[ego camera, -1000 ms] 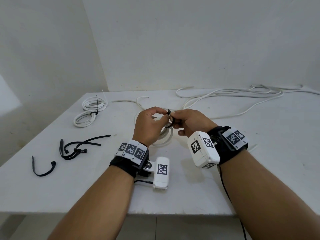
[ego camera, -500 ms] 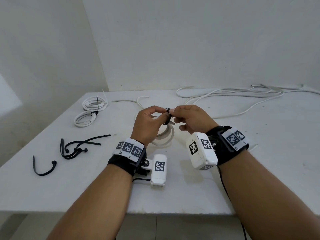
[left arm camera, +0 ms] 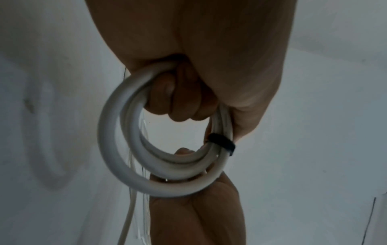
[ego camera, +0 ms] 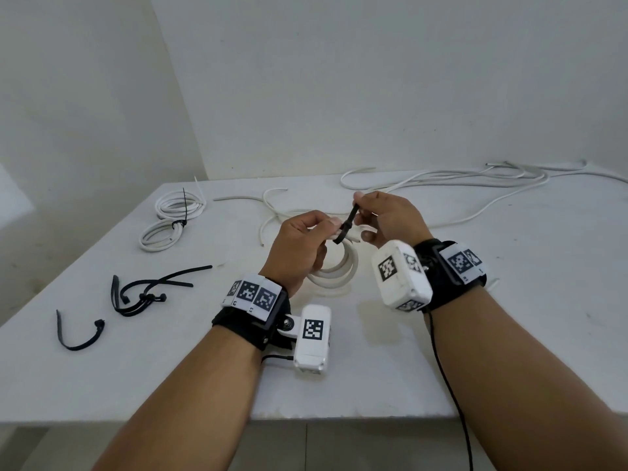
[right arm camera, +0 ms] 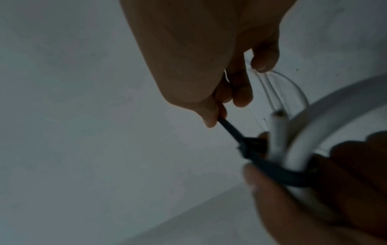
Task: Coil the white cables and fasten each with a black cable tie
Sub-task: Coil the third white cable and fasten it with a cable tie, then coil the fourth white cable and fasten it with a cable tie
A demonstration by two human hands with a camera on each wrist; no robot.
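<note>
Left of the coil, on the bench (ego camera: 373, 375): one stray tie (ego camera: 76, 334), a heap of spare ties (ego camera: 142, 292), and, further back, a finished bundle (ego camera: 173, 217) already fastened. Centre: the left hand (ego camera: 300, 248) holds the coil (ego camera: 334, 270) above the bench, fingers curled through its turns, its grip closed on the cable just beside the tie (ego camera: 346, 224). The left wrist view shows the black band (left arm camera: 222, 143) wrapped round three turns. Right of the coil: the right hand (ego camera: 387, 215) pinches the tie's free tail (right arm camera: 230, 131) between thumb and fingers, a narrow grip, with the tail leading up from the head. Behind and right of the coil lie loose cables (ego camera: 475, 185), not yet coiled.

To do this step well, judged from the pose: pull the tail straight out of the head, in line with the slot, while the left hand keeps the turns stacked and resists the pull; stop once the band sits snug, since the cut cable end (right arm camera: 277, 116) beside the band could slip free if the loop stays slack.

No brand or legible writing shows; the wrist units carry only black-and-white square markers (ego camera: 251, 294).
</note>
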